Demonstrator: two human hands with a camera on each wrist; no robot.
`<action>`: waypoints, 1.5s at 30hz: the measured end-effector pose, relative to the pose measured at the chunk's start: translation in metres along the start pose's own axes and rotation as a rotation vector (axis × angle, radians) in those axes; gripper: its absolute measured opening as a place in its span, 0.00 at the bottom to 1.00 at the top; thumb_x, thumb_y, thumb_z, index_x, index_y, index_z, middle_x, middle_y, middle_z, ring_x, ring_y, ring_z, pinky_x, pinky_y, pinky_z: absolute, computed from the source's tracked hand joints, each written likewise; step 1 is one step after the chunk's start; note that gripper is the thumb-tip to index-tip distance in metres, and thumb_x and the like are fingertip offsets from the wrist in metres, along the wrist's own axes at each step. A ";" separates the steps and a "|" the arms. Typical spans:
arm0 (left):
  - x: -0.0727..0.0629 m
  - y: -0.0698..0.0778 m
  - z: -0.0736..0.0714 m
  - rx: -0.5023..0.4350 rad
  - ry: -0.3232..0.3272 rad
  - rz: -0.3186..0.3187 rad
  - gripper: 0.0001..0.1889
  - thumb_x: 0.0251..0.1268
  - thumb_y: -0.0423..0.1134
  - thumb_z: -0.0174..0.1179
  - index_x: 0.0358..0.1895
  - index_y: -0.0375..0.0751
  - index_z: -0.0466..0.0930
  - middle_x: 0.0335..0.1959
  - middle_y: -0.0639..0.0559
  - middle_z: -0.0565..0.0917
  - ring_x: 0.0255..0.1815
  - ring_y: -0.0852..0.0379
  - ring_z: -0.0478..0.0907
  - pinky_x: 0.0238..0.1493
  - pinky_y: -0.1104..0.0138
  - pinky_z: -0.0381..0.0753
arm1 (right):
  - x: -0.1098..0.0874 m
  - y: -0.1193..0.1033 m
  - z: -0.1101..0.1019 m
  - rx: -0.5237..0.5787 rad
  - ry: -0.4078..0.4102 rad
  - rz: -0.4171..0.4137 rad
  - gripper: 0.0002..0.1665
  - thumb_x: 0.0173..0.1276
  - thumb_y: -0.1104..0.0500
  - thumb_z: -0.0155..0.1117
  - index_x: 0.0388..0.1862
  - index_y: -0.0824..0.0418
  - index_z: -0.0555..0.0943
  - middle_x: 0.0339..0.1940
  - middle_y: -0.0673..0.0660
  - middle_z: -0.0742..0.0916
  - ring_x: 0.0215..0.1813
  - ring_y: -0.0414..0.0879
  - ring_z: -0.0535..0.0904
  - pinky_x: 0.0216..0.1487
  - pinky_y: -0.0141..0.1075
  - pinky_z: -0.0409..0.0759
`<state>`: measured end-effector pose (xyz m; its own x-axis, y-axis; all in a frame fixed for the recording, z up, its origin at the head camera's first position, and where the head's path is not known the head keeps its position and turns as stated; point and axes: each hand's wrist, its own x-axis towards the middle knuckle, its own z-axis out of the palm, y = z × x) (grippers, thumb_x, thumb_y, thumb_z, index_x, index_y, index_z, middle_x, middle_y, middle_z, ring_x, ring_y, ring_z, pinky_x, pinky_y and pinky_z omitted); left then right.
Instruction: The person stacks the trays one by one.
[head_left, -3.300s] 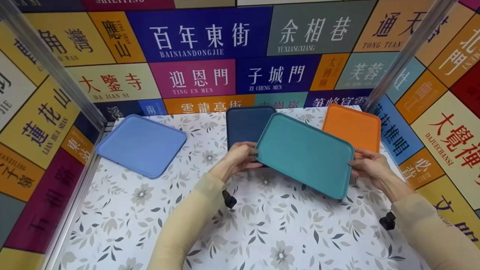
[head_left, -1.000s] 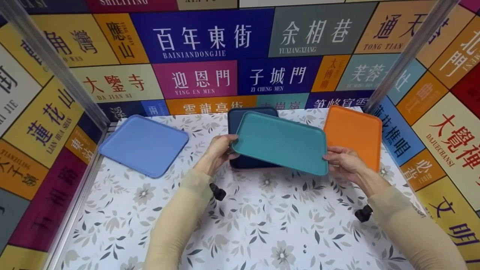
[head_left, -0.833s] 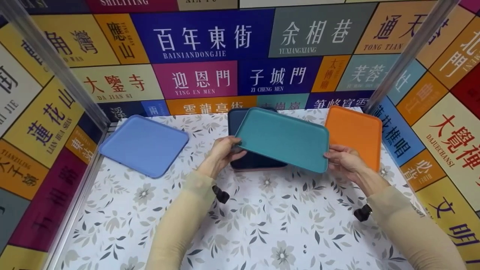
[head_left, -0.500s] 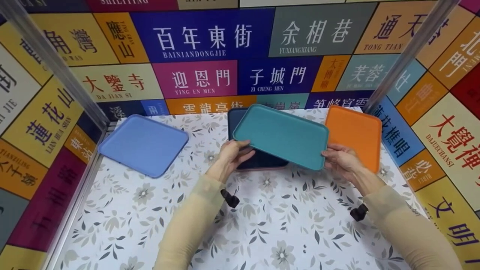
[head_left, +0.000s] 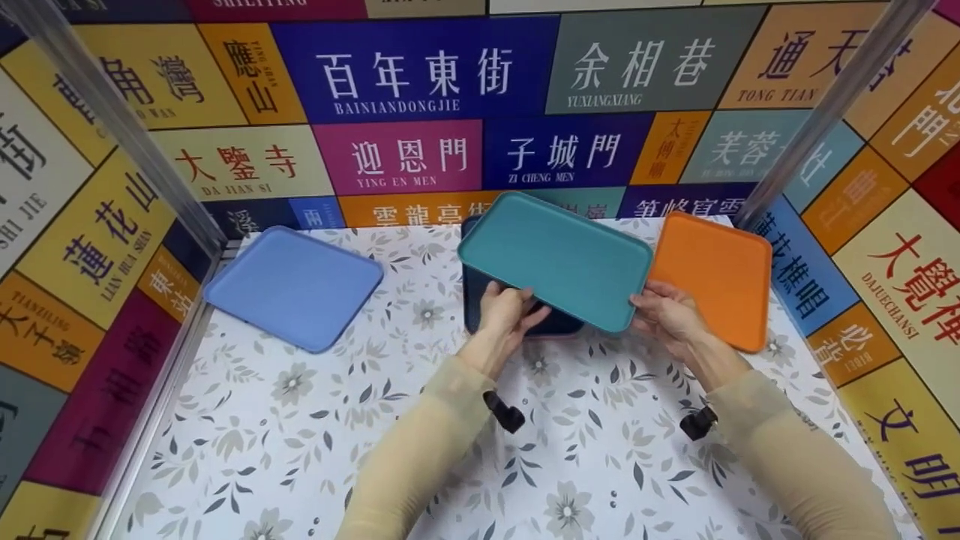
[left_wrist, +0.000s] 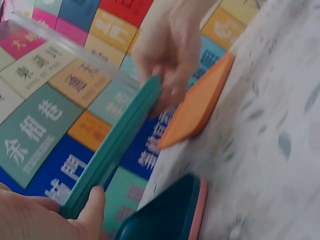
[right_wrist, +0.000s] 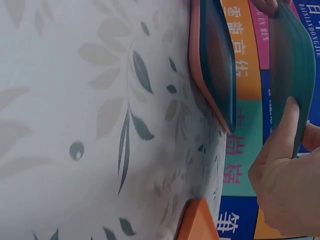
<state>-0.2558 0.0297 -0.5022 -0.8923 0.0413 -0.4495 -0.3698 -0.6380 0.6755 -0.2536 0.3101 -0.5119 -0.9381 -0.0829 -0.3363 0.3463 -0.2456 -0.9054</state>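
Observation:
Both hands hold up a teal rectangular tray point(head_left: 559, 259), tilted with its right end lower in the head view. My left hand point(head_left: 504, 319) pinches its near long edge, thumb on one face and fingers on the other. At the right short end, my right hand point(head_left: 671, 315) grips the rim near the corner. Under the teal tray, and partly hidden by it, a dark navy tray point(head_left: 487, 304) lies on the table. In the left wrist view a pink tray edge point(left_wrist: 200, 207) shows directly beneath the navy tray. Air shows between the teal tray and this stack in both wrist views.
A periwinkle blue tray point(head_left: 296, 289) lies at the back left of the flower-patterned table point(head_left: 300, 450). Behind my right hand, an orange tray point(head_left: 720, 277) lies at the back right. Sign-printed panels point(head_left: 405, 67) with metal corner posts point(head_left: 821, 112) enclose the back and sides.
The teal tray has moved left, over the navy tray, and now sits slightly higher in view. My left hand has slid rightward from the tray's left end along its near edge.

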 end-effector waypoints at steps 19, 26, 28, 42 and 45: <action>-0.003 0.012 -0.013 0.107 -0.040 0.012 0.36 0.82 0.24 0.54 0.88 0.42 0.59 0.57 0.41 0.84 0.69 0.40 0.87 0.71 0.44 0.90 | 0.004 -0.012 0.007 0.160 -0.076 0.089 0.13 0.85 0.67 0.65 0.62 0.57 0.80 0.43 0.51 0.96 0.48 0.44 0.95 0.50 0.36 0.96; 0.004 0.034 -0.034 0.182 -0.148 -0.056 0.28 0.84 0.24 0.55 0.82 0.43 0.69 0.45 0.48 0.87 0.59 0.44 0.91 0.77 0.37 0.83 | 0.009 -0.028 -0.005 0.109 -0.094 0.123 0.08 0.86 0.63 0.66 0.50 0.56 0.91 0.42 0.52 0.97 0.46 0.43 0.95 0.50 0.35 0.95; 0.006 0.041 -0.040 0.208 -0.174 -0.086 0.29 0.85 0.25 0.55 0.83 0.45 0.70 0.51 0.46 0.89 0.63 0.43 0.90 0.78 0.38 0.82 | 0.009 -0.031 -0.008 0.015 -0.100 0.107 0.09 0.86 0.61 0.66 0.48 0.55 0.92 0.41 0.50 0.97 0.45 0.42 0.94 0.50 0.35 0.94; 0.015 0.065 -0.065 0.444 -0.351 -0.152 0.29 0.82 0.25 0.59 0.81 0.41 0.71 0.51 0.44 0.92 0.52 0.47 0.94 0.72 0.36 0.87 | 0.020 -0.034 0.003 -0.263 -0.161 0.098 0.09 0.84 0.63 0.67 0.54 0.51 0.89 0.41 0.44 0.96 0.44 0.39 0.93 0.50 0.34 0.93; 0.018 0.068 -0.070 0.466 -0.338 -0.127 0.26 0.81 0.25 0.60 0.78 0.38 0.75 0.44 0.46 0.93 0.44 0.51 0.94 0.65 0.40 0.92 | 0.022 -0.034 0.006 -0.342 -0.177 0.089 0.20 0.83 0.64 0.67 0.70 0.60 0.83 0.42 0.43 0.96 0.44 0.39 0.93 0.51 0.36 0.94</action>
<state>-0.2792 -0.0665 -0.5056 -0.8382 0.3870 -0.3842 -0.4858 -0.2099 0.8485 -0.2857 0.3107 -0.4872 -0.8805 -0.2624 -0.3947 0.3810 0.1035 -0.9187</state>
